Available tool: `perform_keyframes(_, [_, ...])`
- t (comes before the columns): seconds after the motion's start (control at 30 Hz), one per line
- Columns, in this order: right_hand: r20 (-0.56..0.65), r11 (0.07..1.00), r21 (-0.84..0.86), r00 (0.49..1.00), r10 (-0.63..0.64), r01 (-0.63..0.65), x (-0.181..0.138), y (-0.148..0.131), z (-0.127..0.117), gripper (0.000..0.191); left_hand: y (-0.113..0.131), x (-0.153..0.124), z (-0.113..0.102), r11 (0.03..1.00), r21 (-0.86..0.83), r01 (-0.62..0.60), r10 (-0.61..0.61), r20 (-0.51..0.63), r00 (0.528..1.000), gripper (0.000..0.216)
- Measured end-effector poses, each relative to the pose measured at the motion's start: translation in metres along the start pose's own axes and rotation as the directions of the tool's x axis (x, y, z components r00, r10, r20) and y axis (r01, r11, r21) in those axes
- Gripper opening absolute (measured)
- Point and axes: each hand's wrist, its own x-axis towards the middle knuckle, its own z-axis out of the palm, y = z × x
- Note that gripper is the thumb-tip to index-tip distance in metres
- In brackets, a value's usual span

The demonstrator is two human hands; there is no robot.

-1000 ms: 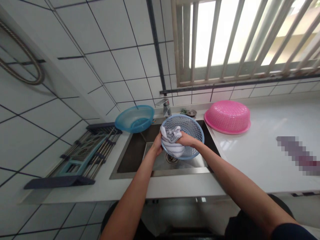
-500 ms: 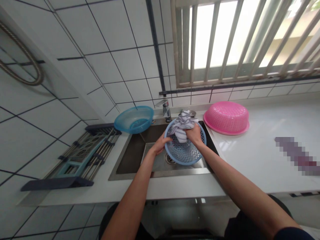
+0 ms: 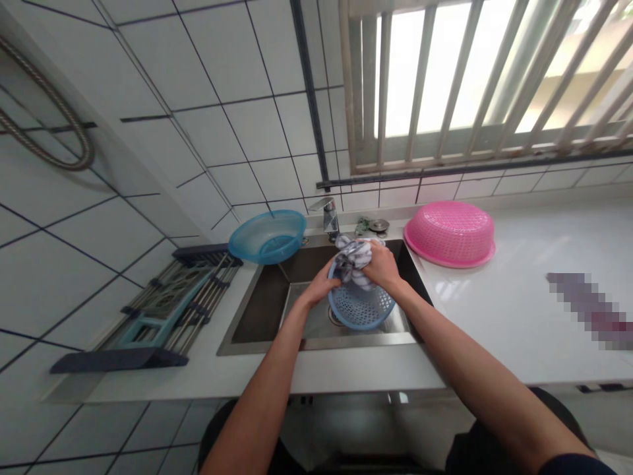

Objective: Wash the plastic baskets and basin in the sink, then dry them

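A round light-blue plastic colander [image 3: 363, 310] with a pierced wall is held tilted over the sink [image 3: 291, 344]. My left hand [image 3: 319, 285] grips its left rim, the thumb lying on the inner side. My right hand [image 3: 383, 265] is closed on a bunched white-and-grey striped cloth [image 3: 352, 256] and presses it against the far part of the rim. The cloth covers that stretch of rim. Most of my right fingers are hidden by the cloth and the back of the hand.
Behind the sink stands a chrome faucet [image 3: 329, 218], with a metal drain strainer [image 3: 378, 225] beside it. A blue basin [image 3: 268, 237] leans at the back left corner. An upturned pink basket [image 3: 451, 234] sits on the right counter. To the left lies a folding rack [image 3: 168, 310].
My right hand has moved the cloth slightly left and bunched it over the colander's far rim. The colander has tilted more. My left hand keeps its grip on the rim.
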Motion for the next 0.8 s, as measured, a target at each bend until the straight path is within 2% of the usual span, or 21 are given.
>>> perform_keyframes(0.1, [-0.081,0.994,-0.023,0.991,0.102,-0.104,0.003,0.010,-0.004,0.046,0.005,-0.001,0.001,0.999,0.009,-0.052,0.051,0.044,0.998,0.096])
perform_keyframes(0.17, [-0.080,0.998,0.041,0.995,0.053,-0.049,0.004,0.010,-0.001,0.046,0.005,-0.001,0.002,1.000,0.000,-0.019,0.019,0.032,0.999,0.097])
perform_keyframes(0.23, [0.006,0.983,0.163,0.996,-0.088,0.086,0.003,0.008,0.006,0.044,0.002,0.000,0.002,0.999,-0.013,0.039,-0.039,-0.010,0.999,0.092])
perform_keyframes(0.3, [0.154,0.951,0.265,0.966,-0.207,0.162,0.001,0.005,0.014,0.035,-0.002,0.000,0.003,0.996,-0.031,0.086,-0.088,-0.080,0.993,0.084])
perform_keyframes(0.33, [0.230,0.948,0.279,0.948,-0.219,0.151,0.000,0.004,0.018,0.028,-0.003,0.000,0.003,0.994,-0.050,0.092,-0.097,-0.114,0.989,0.082])
perform_keyframes(0.4, [0.317,0.968,0.244,0.938,-0.140,0.062,-0.001,0.006,0.023,0.017,-0.001,-0.002,0.003,0.990,-0.123,0.069,-0.089,-0.164,0.982,0.081])
perform_keyframes(0.47, [0.256,0.976,0.212,0.967,0.000,-0.056,0.000,0.012,0.024,0.016,0.005,-0.004,0.005,0.969,-0.243,0.046,-0.084,-0.148,0.985,0.083])
perform_keyframes(0.53, [0.080,0.958,0.254,0.990,0.118,-0.135,0.003,0.018,0.022,0.021,0.015,-0.007,0.007,0.920,-0.386,0.070,-0.101,-0.060,0.993,0.076])
perform_keyframes(0.6, [-0.044,0.943,0.314,0.990,0.131,-0.111,0.006,0.020,0.019,0.027,0.024,-0.009,0.009,0.852,-0.503,0.147,-0.132,0.066,0.989,0.065])
perform_keyframes(0.63, [-0.058,0.942,0.330,0.995,0.085,-0.061,0.006,0.020,0.019,0.029,0.028,-0.010,0.010,0.818,-0.543,0.191,-0.146,0.124,0.981,0.063])
perform_keyframes(0.7, [-0.003,0.942,0.327,0.996,-0.084,0.081,0.004,0.014,0.019,0.032,0.033,-0.010,0.011,0.759,-0.596,0.264,-0.176,0.202,0.963,0.071])
perform_keyframes(0.8, [0.146,0.927,0.276,0.942,-0.302,0.254,-0.004,0.000,0.020,0.043,0.034,-0.009,0.010,0.688,-0.650,0.323,-0.219,0.239,0.946,0.083])
